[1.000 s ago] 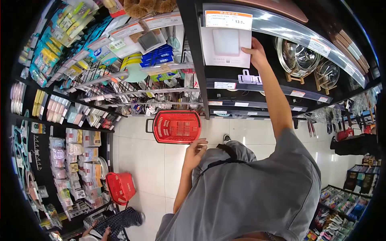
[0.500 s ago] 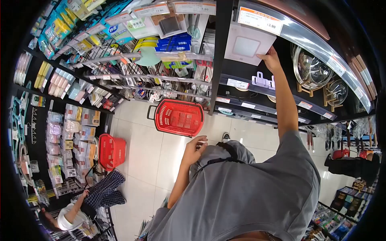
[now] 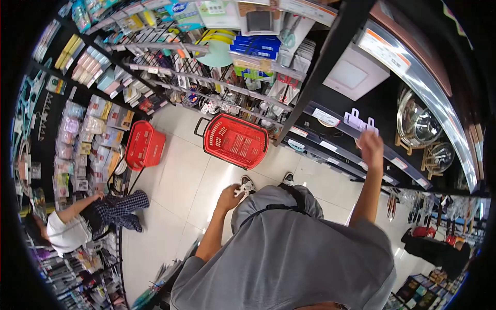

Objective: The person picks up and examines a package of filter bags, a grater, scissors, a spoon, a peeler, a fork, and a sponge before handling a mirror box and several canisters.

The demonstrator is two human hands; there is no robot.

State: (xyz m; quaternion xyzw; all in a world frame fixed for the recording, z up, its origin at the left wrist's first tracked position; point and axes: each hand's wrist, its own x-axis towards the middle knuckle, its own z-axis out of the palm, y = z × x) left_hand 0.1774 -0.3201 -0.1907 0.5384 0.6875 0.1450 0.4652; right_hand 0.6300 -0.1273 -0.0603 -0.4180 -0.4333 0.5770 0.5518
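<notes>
My right hand (image 3: 371,147) is blurred, just below a pale purple hook-shaped piece (image 3: 356,120) on the shelf's front edge. Above it, a pale pink box (image 3: 355,75) with a whitish square on its front stands on the shelf, clear of my fingers. My left hand (image 3: 229,198) hangs low by my left thigh with its fingers curled in. Something white (image 3: 242,190) shows at those fingertips, overlapping my shoe (image 3: 248,182) in this view; I cannot tell whether the fingers hold it.
A red shopping basket (image 3: 235,138) stands on the tiled floor before me, with another red basket (image 3: 145,146) farther left. A person (image 3: 77,222) is at the left racks. Glass lids (image 3: 416,121) stand in wooden holders at right. Packaged kitchen goods (image 3: 258,49) hang ahead.
My right hand has let go of the pink box and come down and back from it, leaving it on the shelf. My left hand has moved lower and its fingers have curled. The view has shifted.
</notes>
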